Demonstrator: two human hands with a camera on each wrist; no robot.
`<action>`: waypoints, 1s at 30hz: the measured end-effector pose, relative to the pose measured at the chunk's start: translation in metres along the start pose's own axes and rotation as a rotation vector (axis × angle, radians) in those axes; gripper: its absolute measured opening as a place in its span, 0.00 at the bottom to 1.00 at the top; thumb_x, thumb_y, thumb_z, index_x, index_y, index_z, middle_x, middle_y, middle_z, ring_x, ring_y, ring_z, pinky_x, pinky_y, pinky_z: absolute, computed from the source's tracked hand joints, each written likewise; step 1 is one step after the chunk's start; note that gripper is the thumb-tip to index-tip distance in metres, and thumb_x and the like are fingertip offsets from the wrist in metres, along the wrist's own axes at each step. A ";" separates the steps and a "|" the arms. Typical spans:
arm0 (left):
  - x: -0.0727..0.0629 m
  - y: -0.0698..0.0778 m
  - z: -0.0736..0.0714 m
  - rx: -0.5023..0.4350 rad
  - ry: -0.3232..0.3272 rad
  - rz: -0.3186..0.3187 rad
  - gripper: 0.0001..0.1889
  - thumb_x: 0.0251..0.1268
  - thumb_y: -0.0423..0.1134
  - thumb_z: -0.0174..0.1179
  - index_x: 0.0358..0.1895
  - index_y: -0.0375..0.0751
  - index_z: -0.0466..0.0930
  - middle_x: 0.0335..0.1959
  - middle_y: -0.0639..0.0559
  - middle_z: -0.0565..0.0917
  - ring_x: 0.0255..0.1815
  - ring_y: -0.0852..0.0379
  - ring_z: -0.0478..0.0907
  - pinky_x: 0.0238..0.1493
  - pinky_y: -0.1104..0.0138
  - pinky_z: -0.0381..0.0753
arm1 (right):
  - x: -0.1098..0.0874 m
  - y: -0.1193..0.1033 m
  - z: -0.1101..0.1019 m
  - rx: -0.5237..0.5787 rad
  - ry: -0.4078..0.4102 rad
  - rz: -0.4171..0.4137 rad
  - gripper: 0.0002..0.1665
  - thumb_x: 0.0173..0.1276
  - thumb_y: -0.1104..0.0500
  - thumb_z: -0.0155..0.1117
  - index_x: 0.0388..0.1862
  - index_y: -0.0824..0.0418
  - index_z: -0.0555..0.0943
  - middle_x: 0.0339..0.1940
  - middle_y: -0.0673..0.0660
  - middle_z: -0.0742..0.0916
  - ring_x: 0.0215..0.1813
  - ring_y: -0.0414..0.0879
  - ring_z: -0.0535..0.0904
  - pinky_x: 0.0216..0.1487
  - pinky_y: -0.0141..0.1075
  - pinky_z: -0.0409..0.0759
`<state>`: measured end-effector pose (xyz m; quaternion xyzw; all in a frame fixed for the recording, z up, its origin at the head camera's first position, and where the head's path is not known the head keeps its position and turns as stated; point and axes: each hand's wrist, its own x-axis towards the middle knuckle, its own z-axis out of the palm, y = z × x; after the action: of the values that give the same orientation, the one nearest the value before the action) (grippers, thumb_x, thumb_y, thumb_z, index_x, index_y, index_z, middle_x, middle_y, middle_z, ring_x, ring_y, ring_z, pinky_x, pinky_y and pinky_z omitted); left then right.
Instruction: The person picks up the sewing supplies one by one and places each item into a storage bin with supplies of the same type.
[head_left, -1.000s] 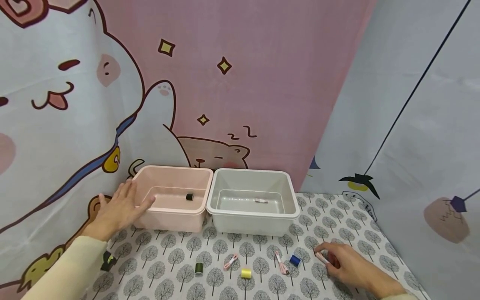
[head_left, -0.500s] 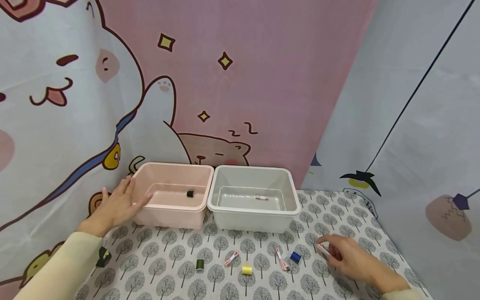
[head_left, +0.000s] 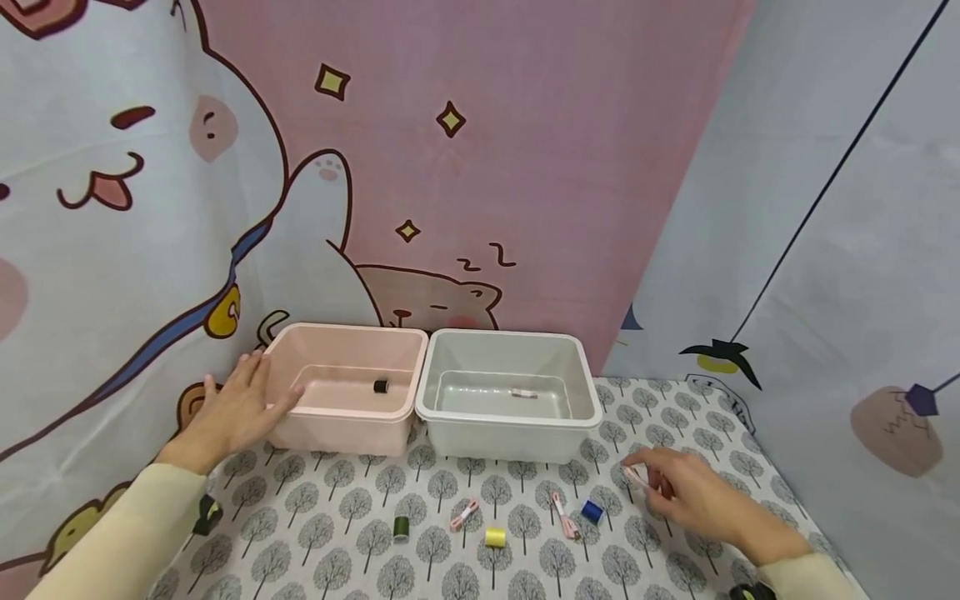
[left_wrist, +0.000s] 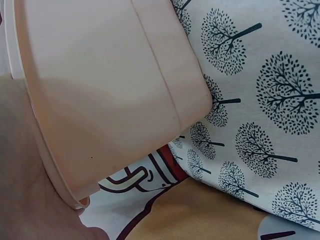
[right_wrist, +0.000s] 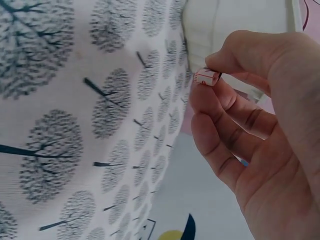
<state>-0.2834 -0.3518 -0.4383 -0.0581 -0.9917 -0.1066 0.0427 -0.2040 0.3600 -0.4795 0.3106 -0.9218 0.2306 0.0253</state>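
Observation:
My right hand (head_left: 693, 496) pinches a folded tape measure (right_wrist: 206, 77) between thumb and fingertips; it is white with red markings and is held over the right part of the table. On the rim of the pink bin (head_left: 337, 429) rests my left hand (head_left: 228, 417), fingers spread along its left side. A black thread spool (head_left: 381, 387) lies in that bin. Beside it stands a light grey bin (head_left: 510, 442) with a folded tape measure (head_left: 524, 393) on its floor.
On the tree-print cloth (head_left: 330, 575) lie a green spool (head_left: 401, 528), a yellow spool (head_left: 495, 537), a blue spool (head_left: 592, 511) and two folded pinkish strips, one left (head_left: 464, 515) and one right (head_left: 563, 515). Printed curtains rise behind the bins and along the sides.
My right hand has moved slightly up and to the left with the tape measure still pinched. The left hand stays at the pink bin. The head view has tilted a little.

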 end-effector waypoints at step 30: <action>0.000 0.003 -0.001 0.015 -0.003 -0.018 0.60 0.91 0.76 0.41 0.93 0.19 0.44 0.94 0.15 0.46 0.96 0.15 0.45 0.83 0.08 0.35 | 0.047 -0.023 -0.051 -0.178 0.140 -0.081 0.31 0.67 0.75 0.74 0.68 0.59 0.89 0.34 0.37 0.80 0.33 0.24 0.72 0.32 0.27 0.79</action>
<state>-0.2825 -0.3494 -0.4368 -0.0492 -0.9930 -0.0995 0.0405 -0.2331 0.3400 -0.4158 0.3275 -0.9212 0.1677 0.1263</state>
